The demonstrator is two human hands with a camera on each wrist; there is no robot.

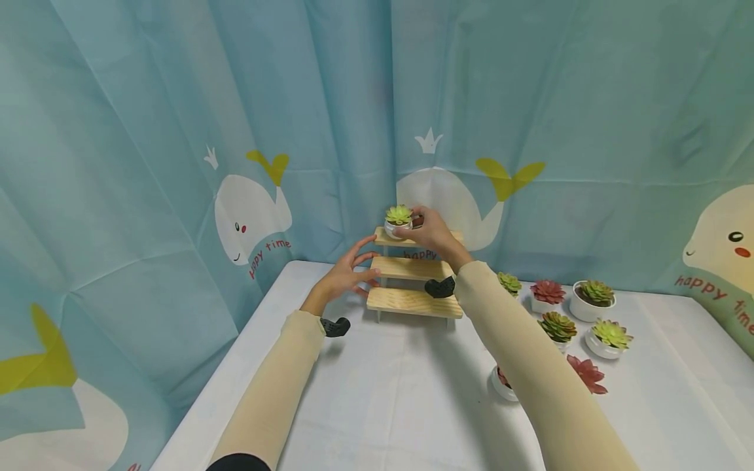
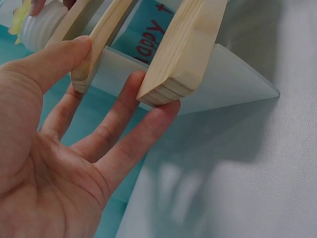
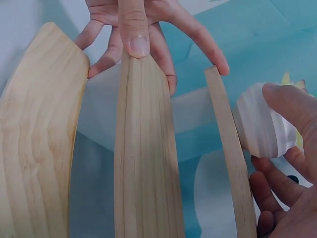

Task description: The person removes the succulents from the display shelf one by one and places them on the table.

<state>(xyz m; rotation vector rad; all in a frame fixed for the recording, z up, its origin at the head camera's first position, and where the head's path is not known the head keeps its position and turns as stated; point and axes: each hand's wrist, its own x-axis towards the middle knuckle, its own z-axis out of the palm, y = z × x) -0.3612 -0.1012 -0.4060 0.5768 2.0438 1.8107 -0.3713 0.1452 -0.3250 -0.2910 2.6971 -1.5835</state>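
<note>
A three-tier wooden plant stand (image 1: 412, 267) with pale boards and translucent side panels stands at the back of the table. My left hand (image 1: 343, 275) grips its left end: the thumb presses on the middle board (image 3: 148, 148), while other fingers touch the board ends and reach behind. On the top board (image 1: 424, 241), toward its left end, is a potted succulent (image 1: 398, 221) with yellow-green leaves and a ribbed white pot (image 3: 262, 121). My right hand (image 1: 434, 232) holds that pot between thumb and fingers. In the left wrist view the pot is partly cut off.
Several more potted succulents stand right of the stand, among them a red one (image 1: 546, 294), a green one in a round white pot (image 1: 593, 301) and a red one (image 1: 587, 375) near my right sleeve, which hides some. A blue whale-print curtain (image 1: 341, 131) hangs behind the white table.
</note>
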